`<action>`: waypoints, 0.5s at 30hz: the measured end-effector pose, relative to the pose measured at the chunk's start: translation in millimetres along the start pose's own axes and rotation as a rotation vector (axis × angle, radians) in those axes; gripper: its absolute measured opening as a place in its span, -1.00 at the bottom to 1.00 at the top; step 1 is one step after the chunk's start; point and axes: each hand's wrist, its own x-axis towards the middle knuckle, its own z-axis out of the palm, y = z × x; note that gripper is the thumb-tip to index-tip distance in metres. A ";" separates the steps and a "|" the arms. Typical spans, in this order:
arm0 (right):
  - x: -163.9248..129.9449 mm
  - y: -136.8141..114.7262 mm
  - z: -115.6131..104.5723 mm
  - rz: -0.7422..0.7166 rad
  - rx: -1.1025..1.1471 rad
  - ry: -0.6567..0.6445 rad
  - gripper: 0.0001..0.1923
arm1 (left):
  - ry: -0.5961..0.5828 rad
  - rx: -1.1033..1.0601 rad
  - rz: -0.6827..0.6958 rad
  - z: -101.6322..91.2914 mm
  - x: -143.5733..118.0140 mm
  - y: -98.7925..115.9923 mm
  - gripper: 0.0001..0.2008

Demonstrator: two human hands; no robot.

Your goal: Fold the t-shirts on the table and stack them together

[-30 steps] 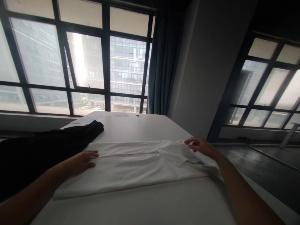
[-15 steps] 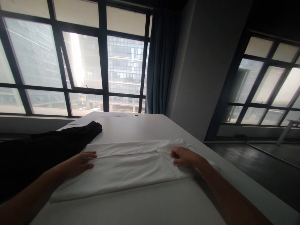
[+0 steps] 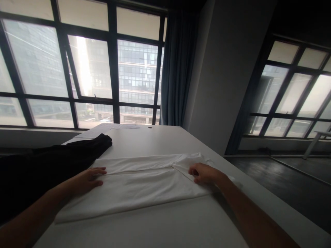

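A folded white shirt lies across the table, its long sides running left to right. A fold line crosses it lengthwise, with a slanting crease near the right end. On the left end of the cloth rests my left hand, open, fingers stretched out and thumb apart. My right hand is at the right end, its fingers curled and closed on the fabric beside the slanting crease. The cloth under its palm and wrist is hidden.
A black garment lies heaped along the table's left side, partly behind my left arm. Papers rest at the far end of the white table. Beyond stand windows, a blue curtain and a pillar.
Both hands and the shirt stay almost where they were. The view has shifted very slightly.
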 end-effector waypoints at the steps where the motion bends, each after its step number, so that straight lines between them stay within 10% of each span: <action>1: 0.5 1.4 1.4 -0.002 -0.010 0.000 -0.74 | 0.000 -0.006 0.003 0.2 0.3 -0.5 -0.19; 7: 7.9 4.6 5.3 -0.045 -0.029 0.004 -0.86 | 0.008 0.011 0.010 -0.1 1.3 -3.6 -0.20; 15: 8.1 -4.8 -4.5 -0.173 0.284 0.539 -0.79 | -0.004 0.018 0.007 -0.7 0.3 -2.4 -0.19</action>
